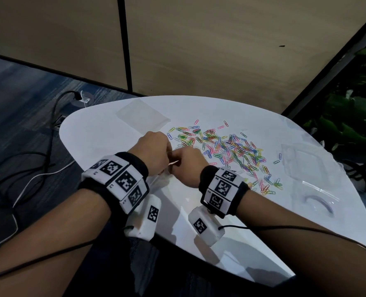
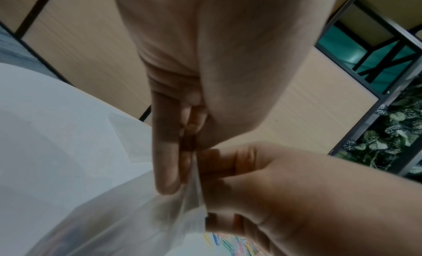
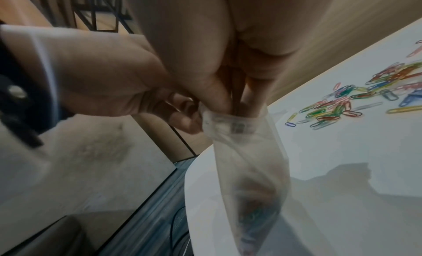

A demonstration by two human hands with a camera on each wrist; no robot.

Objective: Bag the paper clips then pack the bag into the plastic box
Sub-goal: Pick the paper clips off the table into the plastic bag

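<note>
The clear bag (image 3: 248,151) hangs between both hands above the near left part of the white surface (image 1: 199,110), its mouth uppermost and its lower end sagging toward the surface. Through the film a dark clump of coloured clips shows in the bottom of the bag. The left hand (image 1: 154,151) pinches the top edge of the bag on one side, fingers curled down onto the film. The right hand (image 1: 186,166) grips the opposite side of the mouth, and in the right wrist view its fingertips (image 3: 248,101) reach down inside the opening. The two hands touch or nearly touch at the bag's rim.

Just beyond and to the right of the hands, the loose paper clips (image 1: 225,148) lie spread in a wide patch over the middle of the surface, with stragglers toward the far edge and a small cluster near the right wrist. Another flat clear bag (image 1: 142,115) lies beyond the left hand, near the far left edge. The plastic box (image 1: 302,159) sits well apart on the right, close to the right edge, and a clear lid-like piece (image 1: 319,198) lies nearer on that side.

The surface's left edge curves in just beside the left wrist, so the bag hangs near that rim. The near part of the surface, under the forearms, is bare. Cables (image 1: 27,168) trail on the carpeted floor to the left, and plants (image 1: 353,116) stand beyond the right edge.
</note>
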